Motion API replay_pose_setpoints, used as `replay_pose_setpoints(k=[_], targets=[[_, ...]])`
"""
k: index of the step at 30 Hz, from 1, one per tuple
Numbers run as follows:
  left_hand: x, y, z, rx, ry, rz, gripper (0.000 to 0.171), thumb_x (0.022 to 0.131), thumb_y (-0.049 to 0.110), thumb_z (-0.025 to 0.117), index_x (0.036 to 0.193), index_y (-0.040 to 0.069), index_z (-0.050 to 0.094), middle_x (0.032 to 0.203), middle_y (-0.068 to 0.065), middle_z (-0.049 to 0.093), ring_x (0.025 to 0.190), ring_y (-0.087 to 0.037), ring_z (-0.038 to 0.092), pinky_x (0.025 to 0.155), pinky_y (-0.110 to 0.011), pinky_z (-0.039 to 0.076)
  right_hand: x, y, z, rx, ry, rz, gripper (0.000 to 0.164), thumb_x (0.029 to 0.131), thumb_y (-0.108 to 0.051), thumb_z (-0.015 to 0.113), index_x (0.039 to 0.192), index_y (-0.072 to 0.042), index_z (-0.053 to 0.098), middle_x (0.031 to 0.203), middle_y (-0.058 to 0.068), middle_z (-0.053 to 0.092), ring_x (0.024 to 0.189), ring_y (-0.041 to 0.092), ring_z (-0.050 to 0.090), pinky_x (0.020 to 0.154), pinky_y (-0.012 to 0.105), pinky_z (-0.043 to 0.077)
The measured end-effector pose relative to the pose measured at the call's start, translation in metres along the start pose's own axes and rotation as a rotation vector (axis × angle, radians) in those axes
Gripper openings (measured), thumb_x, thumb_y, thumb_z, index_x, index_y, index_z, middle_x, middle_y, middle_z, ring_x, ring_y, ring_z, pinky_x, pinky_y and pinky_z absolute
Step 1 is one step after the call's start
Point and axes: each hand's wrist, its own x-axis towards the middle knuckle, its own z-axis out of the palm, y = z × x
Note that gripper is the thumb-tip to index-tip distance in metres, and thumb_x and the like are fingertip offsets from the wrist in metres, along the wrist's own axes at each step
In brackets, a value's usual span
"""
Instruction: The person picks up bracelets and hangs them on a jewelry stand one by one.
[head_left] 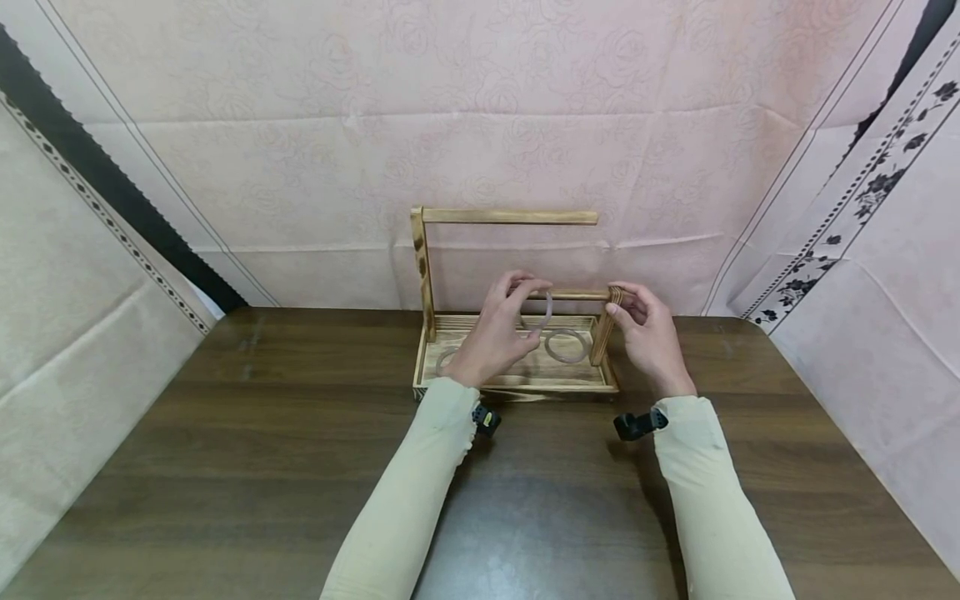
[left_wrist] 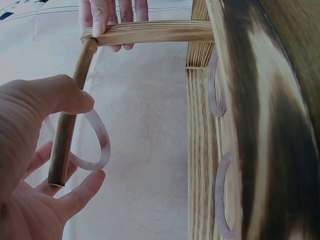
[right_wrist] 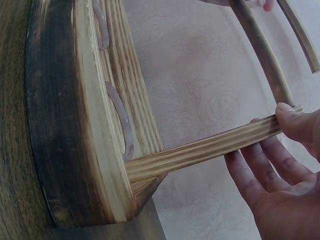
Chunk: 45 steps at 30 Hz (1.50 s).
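A wooden stand has a shallow tray (head_left: 555,389), a short right post (right_wrist: 210,148) and a thin round rod (left_wrist: 64,142) reaching left from the post's top. My left hand (head_left: 495,333) is at the rod's free end, pinching a pale translucent bangle (left_wrist: 105,145) that looks to be around the rod. With thumb and fingers, my right hand (head_left: 651,337) grips the top of the short post, where the rod joins it. One bangle (head_left: 567,361) lies in the tray's right part. Another bangle (left_wrist: 218,197) lies on the left, partly hidden by my left hand in the head view.
A taller left post (head_left: 422,271) carries a higher wooden bar (head_left: 510,217) above the rod. The stand is on a brown wooden table (head_left: 300,467), near its back edge. Behind hangs a pale patterned cloth (head_left: 480,150), with more cloth at both sides.
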Motion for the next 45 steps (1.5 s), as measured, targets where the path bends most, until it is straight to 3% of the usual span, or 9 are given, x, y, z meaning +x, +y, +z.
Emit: replay_pose_setpoints(k=[15, 28, 35, 40, 45], targets=[[0.003, 0.003, 0.006, -0.004, 0.007, -0.007, 0.068, 0.080, 0.000, 0.082, 0.140, 0.018, 0.057, 0.147, -0.006, 0.045, 0.140, -0.025, 0.041, 0.113, -0.037, 0.048, 0.002, 0.002, 0.001, 0.013, 0.016, 0.000, 0.038, 0.104, -0.015, 0.058, 0.141, -0.008, 0.056, 0.128, 0.018, 0.065, 0.108, 0.003, 0.060, 0.093, 0.014, 0.045], [0.005, 0.008, 0.010, 0.009, -0.004, -0.026, 0.068, 0.080, 0.002, 0.083, 0.141, 0.019, 0.056, 0.147, -0.009, 0.045, 0.139, -0.027, 0.043, 0.112, -0.040, 0.049, 0.002, 0.002, 0.002, -0.005, 0.023, -0.015, 0.037, 0.104, -0.016, 0.059, 0.141, -0.011, 0.057, 0.126, 0.016, 0.065, 0.112, 0.012, 0.059, 0.097, 0.018, 0.044], [0.008, 0.011, 0.015, 0.027, -0.001, -0.012, 0.066, 0.082, 0.005, 0.083, 0.140, 0.020, 0.056, 0.146, -0.008, 0.045, 0.138, -0.026, 0.043, 0.111, -0.037, 0.050, -0.009, -0.026, 0.000, 0.003, 0.001, -0.011, 0.038, 0.103, -0.004, 0.057, 0.141, 0.002, 0.054, 0.127, 0.027, 0.064, 0.109, 0.015, 0.059, 0.092, 0.014, 0.043], [0.009, 0.013, 0.018, 0.036, 0.004, -0.024, 0.066, 0.082, 0.005, 0.083, 0.140, 0.022, 0.056, 0.146, -0.006, 0.045, 0.136, -0.025, 0.043, 0.107, -0.036, 0.053, 0.002, -0.002, 0.001, -0.001, 0.014, -0.014, 0.039, 0.104, -0.011, 0.058, 0.143, -0.006, 0.055, 0.130, 0.022, 0.065, 0.111, 0.015, 0.059, 0.094, 0.014, 0.042], [0.011, 0.014, 0.021, 0.012, 0.002, -0.017, 0.067, 0.080, 0.003, 0.083, 0.139, 0.022, 0.057, 0.145, -0.008, 0.046, 0.134, -0.027, 0.045, 0.109, -0.039, 0.051, 0.003, 0.004, 0.001, 0.001, 0.020, -0.025, 0.038, 0.104, -0.015, 0.059, 0.142, -0.009, 0.057, 0.128, 0.019, 0.066, 0.108, 0.009, 0.060, 0.093, 0.014, 0.044]])
